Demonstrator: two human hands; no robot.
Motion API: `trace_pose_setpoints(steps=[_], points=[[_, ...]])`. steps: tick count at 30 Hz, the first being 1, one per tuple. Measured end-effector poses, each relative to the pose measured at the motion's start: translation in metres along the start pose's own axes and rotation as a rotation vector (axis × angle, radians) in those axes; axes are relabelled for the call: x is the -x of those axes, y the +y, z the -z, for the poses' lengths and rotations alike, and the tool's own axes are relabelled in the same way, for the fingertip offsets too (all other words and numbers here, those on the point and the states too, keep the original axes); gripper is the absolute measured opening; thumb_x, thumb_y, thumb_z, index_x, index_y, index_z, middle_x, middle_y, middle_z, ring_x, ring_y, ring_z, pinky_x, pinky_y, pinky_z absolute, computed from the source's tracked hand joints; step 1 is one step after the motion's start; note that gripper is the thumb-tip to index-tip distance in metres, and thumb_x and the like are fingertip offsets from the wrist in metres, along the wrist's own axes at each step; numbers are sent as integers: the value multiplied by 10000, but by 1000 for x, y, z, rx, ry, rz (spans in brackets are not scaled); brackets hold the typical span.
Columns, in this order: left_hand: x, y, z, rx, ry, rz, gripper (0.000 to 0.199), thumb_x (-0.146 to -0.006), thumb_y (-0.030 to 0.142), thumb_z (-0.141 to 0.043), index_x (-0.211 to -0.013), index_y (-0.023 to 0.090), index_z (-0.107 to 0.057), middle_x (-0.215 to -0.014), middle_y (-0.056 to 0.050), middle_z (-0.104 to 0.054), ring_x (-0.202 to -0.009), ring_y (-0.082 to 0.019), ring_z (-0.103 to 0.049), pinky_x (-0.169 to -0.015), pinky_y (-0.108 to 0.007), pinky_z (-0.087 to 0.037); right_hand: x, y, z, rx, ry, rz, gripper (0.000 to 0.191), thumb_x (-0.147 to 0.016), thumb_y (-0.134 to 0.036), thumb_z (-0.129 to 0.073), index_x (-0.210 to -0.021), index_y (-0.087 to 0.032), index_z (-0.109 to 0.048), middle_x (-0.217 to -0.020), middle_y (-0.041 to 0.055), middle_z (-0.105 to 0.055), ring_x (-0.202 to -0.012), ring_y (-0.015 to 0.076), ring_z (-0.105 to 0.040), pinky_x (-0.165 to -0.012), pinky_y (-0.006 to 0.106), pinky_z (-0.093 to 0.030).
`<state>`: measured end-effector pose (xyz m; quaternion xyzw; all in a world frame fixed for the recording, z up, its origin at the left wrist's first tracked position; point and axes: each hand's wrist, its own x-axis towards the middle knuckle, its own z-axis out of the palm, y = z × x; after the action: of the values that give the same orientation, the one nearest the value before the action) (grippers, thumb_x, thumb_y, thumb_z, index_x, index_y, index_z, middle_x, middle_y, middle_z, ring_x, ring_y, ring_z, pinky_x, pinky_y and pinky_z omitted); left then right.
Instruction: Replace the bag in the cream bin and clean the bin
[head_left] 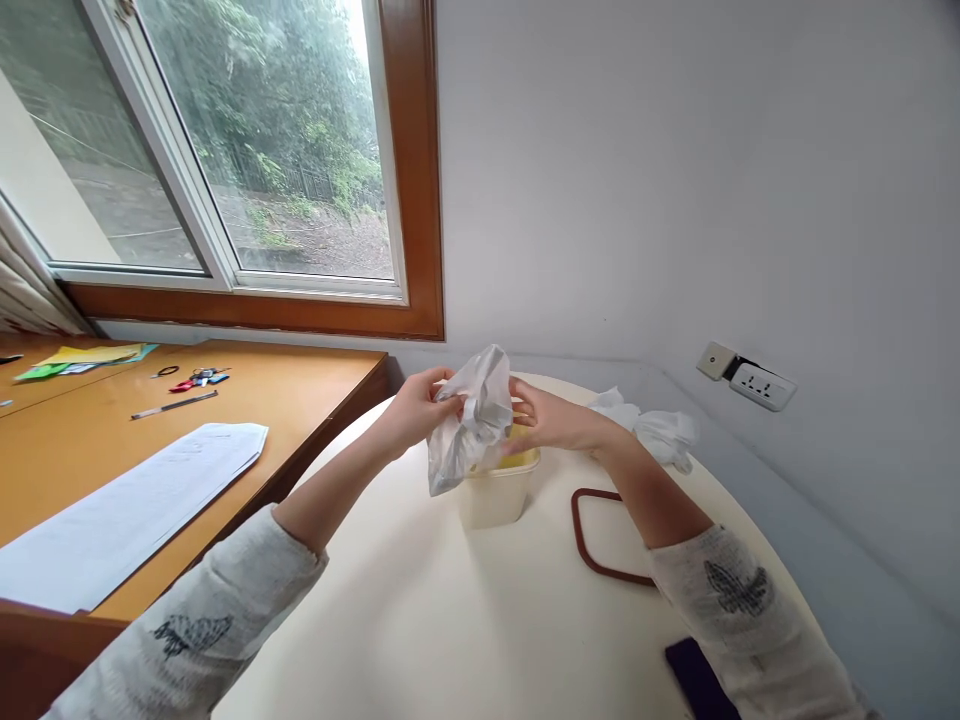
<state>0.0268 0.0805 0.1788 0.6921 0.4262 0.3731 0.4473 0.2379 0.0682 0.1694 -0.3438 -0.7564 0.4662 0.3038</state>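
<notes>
A crumpled white plastic bag [471, 420] is held up between my two hands, above a small cream bin [495, 498] with a yellow inside. My left hand [421, 408] pinches the bag's left side. My right hand [541, 412] is at its right side, fingers curled against the plastic and partly hidden behind it. The bag covers the bin's back left part. To the right, a brown rounded frame [581, 545] lies flat on the white round table [420, 620], partly under my right forearm. More white plastic bags [664, 435] lie behind my right wrist.
A dark flat object [697, 680] lies near the right sleeve. On the wooden desk [315, 400] at left are white papers [150, 510], a pen [174, 404], keys [199, 379] and coloured papers [90, 356]. A wall socket [763, 385] is at right.
</notes>
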Motion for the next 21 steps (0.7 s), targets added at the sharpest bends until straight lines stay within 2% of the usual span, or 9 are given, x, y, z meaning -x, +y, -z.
trace_pose_setpoints(steps=[2, 4, 6, 8, 10, 14, 16, 19, 21], points=[[-1, 0, -1, 43, 48, 2, 294, -678, 393, -655, -824, 159, -551, -657, 10, -598, -567, -136, -562, -496, -225, -408, 6, 0, 3, -103, 102, -17, 863, -586, -352, -754, -1311, -303, -289, -1342, 79, -385, -1205, 211, -424, -973, 415, -382], [-2, 1, -4, 117, 62, 11, 330, -673, 416, -663, -841, 148, -569, -711, -21, -632, -627, -162, -594, -535, -248, -439, 11, 1, 1, -147, 221, -37, 766, -620, -409, -731, -1248, -313, -303, -1367, 77, -332, -1262, 207, -346, -968, 413, -384], [-1, 3, -10, 209, 25, 17, 357, -680, 426, -663, -877, 140, -582, -786, -55, -658, -709, -192, -619, -593, -281, -469, 14, 1, -6, -154, 293, -43, 642, -654, -450, -698, -1162, -308, -330, -1346, 68, -344, -1274, 198, -317, -945, 397, -401], [1, 4, -17, 284, -27, 20, 362, -693, 417, -660, -911, 137, -593, -838, -77, -667, -769, -210, -627, -640, -305, -481, 14, 2, -15, -116, 347, -58, 608, -651, -462, -696, -1119, -303, -341, -1298, 64, -390, -1239, 199, -352, -893, 375, -433], [2, 4, -21, 331, -30, 29, 348, -696, 390, -668, -923, 134, -598, -844, -81, -668, -769, -206, -628, -647, -303, -480, 13, 5, -20, -39, 428, -85, 581, -643, -459, -697, -1096, -293, -373, -1239, 57, -445, -1166, 202, -417, -837, 351, -451], [5, 1, -17, 457, 40, 72, 256, -691, 309, -687, -849, 132, -590, -748, -45, -651, -686, -153, -611, -628, -263, -473, 10, 15, -14, 93, 570, -138, 267, -712, -443, -595, -834, -219, -512, -921, 12, -587, -860, 170, -546, -761, 327, -441], [5, -1, -9, 539, 71, 131, 182, -702, 267, -673, -778, 132, -576, -700, -22, -626, -646, -131, -600, -638, -266, -488, 12, 19, -6, 44, 568, -157, 231, -718, -420, -581, -724, -197, -517, -786, -8, -598, -753, 145, -555, -748, 320, -441], [4, -6, 3, 636, 137, 223, 89, -709, 176, -637, -735, 130, -565, -660, 2, -589, -622, -119, -598, -683, -303, -519, 15, 22, 3, -126, 577, -172, 230, -681, -388, -634, -696, -183, -531, -762, -7, -613, -737, 129, -569, -766, 309, -455], [4, -9, 9, 649, 161, 258, 61, -708, 144, -617, -742, 132, -567, -633, 8, -579, -592, -113, -593, -652, -289, -527, 17, 24, 7, -222, 603, -171, 230, -665, -370, -663, -685, -178, -538, -765, 0, -618, -750, 130, -577, -776, 307, -463]])
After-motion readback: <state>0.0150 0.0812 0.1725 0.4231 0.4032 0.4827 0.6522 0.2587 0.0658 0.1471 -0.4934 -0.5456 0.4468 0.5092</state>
